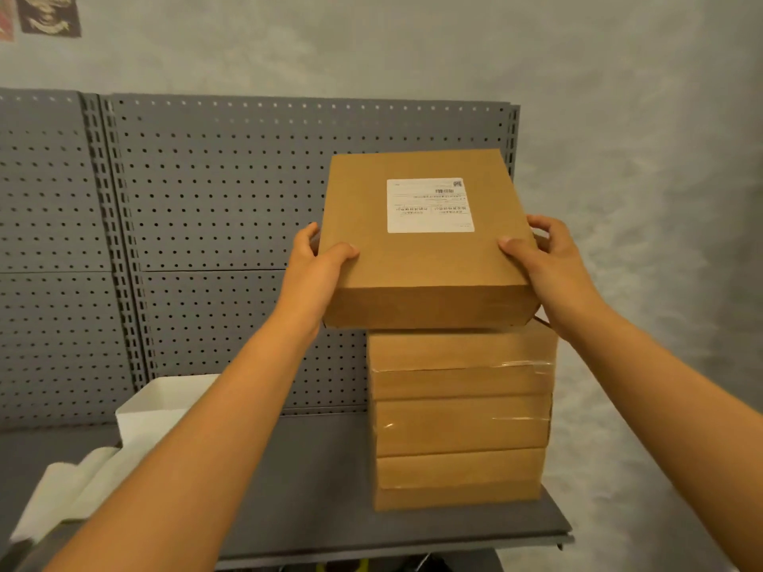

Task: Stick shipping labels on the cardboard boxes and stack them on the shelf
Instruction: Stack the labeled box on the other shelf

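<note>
From the head view, the print on the white shipping label (430, 205) is too small and blurred to read; only a barcode and some lines of text show. The fingers of both hands go under or behind the held box (421, 245), so only the thumbs on its top face are plain. Whether the box already touches the stack (460, 414) below it I cannot tell, because its near edge covers the top of the stack. The left hand (316, 262) grips the left edge of the box with the thumb curled over the top, and the right hand (545, 258) grips the right edge in the same way. The box is tilted a little toward the viewer and sits shifted to the left of the stack. The stack stands on the right part of a grey metal shelf (330, 501), with clear tape shining on some of its flat brown boxes. Behind is a grey pegboard panel (206, 200) with regular holes, and farther a wall (619, 117) with a cloudy grey finish. At the left on the shelf stands a white tray (152, 410), partly hidden by the left forearm, and near it lie pale paper strips (70, 493). A dark poster (49, 12) is cut off at the top left.
</note>
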The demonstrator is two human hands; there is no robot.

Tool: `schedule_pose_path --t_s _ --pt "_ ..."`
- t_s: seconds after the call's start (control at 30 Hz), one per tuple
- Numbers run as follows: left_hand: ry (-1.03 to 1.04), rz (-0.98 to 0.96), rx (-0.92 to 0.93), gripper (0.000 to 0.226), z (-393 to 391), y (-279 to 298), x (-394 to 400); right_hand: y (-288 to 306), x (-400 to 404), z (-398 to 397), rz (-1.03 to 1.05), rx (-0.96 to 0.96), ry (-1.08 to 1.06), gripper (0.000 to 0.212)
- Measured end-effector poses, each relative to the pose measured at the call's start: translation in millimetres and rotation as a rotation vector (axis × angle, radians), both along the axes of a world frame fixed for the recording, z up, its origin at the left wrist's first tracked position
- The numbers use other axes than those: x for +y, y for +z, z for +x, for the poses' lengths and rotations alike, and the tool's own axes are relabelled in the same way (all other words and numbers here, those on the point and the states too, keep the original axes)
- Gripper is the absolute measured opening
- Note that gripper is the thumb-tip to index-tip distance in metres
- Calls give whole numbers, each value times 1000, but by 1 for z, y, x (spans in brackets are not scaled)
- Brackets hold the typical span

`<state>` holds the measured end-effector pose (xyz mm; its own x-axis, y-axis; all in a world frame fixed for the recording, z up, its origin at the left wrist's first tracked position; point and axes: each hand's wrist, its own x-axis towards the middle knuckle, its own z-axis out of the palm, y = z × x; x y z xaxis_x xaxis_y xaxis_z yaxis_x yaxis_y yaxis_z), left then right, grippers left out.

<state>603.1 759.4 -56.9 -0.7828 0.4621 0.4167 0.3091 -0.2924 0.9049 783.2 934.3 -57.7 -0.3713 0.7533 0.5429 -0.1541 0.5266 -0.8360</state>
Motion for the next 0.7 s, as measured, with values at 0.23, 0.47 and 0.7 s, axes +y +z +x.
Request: schedule_pose_path --t_s 0.23,0.47,0.7 --pt "-54 -80 -30 51 22 -6 25 1 35 22 -100 -108 30 45" --pt "14 -109 -60 50 25 -8 40 -5 48 27 -93 -116 134 22" --pt "43 -153 -90 43 20 -8 49 -10 64 15 -134 -111 108 40"
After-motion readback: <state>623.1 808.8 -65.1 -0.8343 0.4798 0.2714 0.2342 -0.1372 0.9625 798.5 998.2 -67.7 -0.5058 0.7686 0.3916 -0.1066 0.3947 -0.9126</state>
